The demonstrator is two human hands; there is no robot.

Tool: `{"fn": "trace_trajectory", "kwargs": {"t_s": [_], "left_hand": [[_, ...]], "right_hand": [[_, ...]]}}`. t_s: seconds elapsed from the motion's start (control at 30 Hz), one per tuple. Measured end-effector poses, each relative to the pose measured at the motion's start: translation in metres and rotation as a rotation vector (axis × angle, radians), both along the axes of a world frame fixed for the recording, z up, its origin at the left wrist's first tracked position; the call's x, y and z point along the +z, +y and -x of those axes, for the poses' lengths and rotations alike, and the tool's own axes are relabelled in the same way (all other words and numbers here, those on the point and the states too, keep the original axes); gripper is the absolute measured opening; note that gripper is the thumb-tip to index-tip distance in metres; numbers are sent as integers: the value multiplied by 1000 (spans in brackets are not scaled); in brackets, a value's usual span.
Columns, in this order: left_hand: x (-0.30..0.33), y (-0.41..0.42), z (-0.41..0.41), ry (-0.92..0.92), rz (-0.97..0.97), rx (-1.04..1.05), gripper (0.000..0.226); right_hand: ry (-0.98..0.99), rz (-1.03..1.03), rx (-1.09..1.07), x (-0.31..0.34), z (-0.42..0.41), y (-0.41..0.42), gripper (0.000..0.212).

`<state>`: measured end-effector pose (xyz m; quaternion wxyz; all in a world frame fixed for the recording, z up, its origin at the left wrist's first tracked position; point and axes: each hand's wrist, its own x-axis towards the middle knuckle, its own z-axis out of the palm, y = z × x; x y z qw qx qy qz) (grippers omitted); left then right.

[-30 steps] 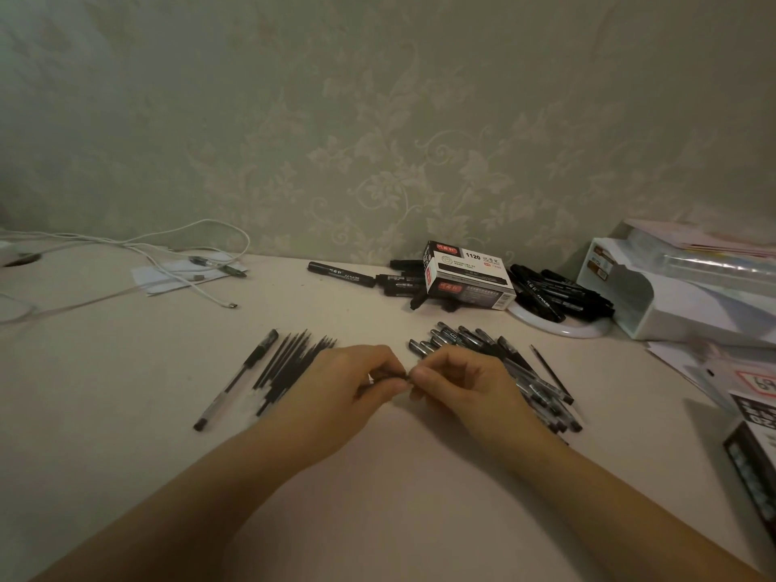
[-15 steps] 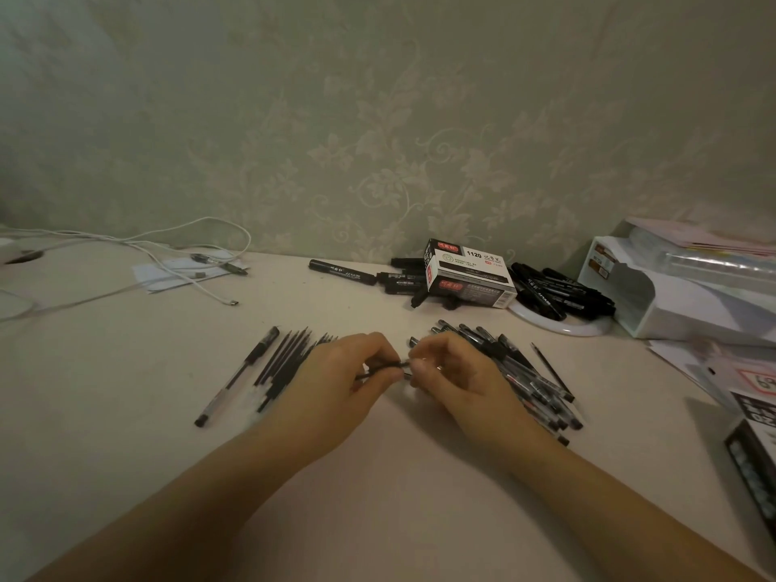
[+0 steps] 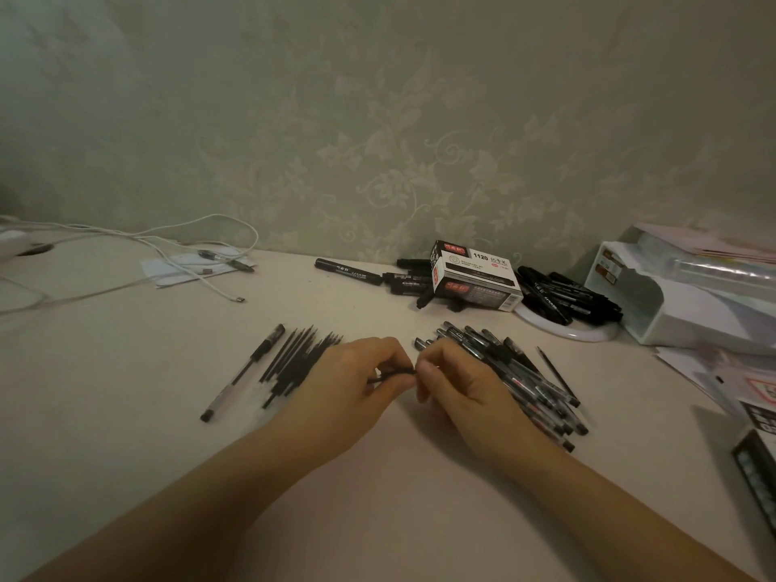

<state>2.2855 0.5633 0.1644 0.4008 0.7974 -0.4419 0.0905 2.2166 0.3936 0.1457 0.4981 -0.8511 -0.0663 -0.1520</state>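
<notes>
**Q:** Refill (image 3: 394, 373) first: what is new about it?

**A:** A second ago the fingertips met and hid it. Half a second ago a short black stretch showed, and now a longer stretch spans the gap. The left grip (image 3: 348, 380) pinches one end. The right grip (image 3: 457, 384) is curled at the other end, and whatever barrel it holds is hidden. The refill hangs just above the counter (image 3: 126, 371), between the two hands.

**Q:** What does that mean for the work?

**A:** I'd judge it is being drawn out of a pen. The loose refills (image 3: 298, 363) lie beside the left wrist and the pens (image 3: 525, 380) are heaped under the right, so this one probably joins the left row. One single pen (image 3: 243, 371) lies apart at the far left.

**Q:** Is any writing legible?

**A:** The box (image 3: 474, 275) by the wall reads "1120" beside characters too small to make out, with red labels. The marker (image 3: 348, 271) next to it has print I can't read for certain.
</notes>
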Motion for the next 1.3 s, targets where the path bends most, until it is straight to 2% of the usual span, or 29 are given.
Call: {"fn": "trace_trajectory", "kwargs": {"t_s": [0.23,0.37,0.43,0.5,0.6,0.67,0.8,0.97,1.13,1.3], "left_hand": [[5,0,1,-81,-16,15,5],[2,-2,-1,-30,-13,79,5],[1,0,-4,32,-6,157,4],[0,2,-8,84,8,222,6],[0,4,-11,86,7,254,7],[0,5,-10,83,-11,235,6],[-1,5,-10,51,-59,201,5],[-1,7,-13,26,-64,183,5],[-1,6,-12,-45,-91,149,6],[0,7,-13,-55,-73,161,5]], "right_hand": [[13,1,-19,2,0,1,29],[-21,-28,-99,2,1,4,27],[-141,110,-243,1,-1,-1,20],[-225,387,-383,2,-4,-6,13],[-151,667,-422,-4,-6,-8,32],[-119,722,-391,-6,-6,-7,30],[-120,667,-360,-5,-6,-9,9],[-130,466,-427,2,-6,-13,11],[-197,440,-324,4,-3,-8,12],[-257,416,-317,5,-4,-10,14]]}}
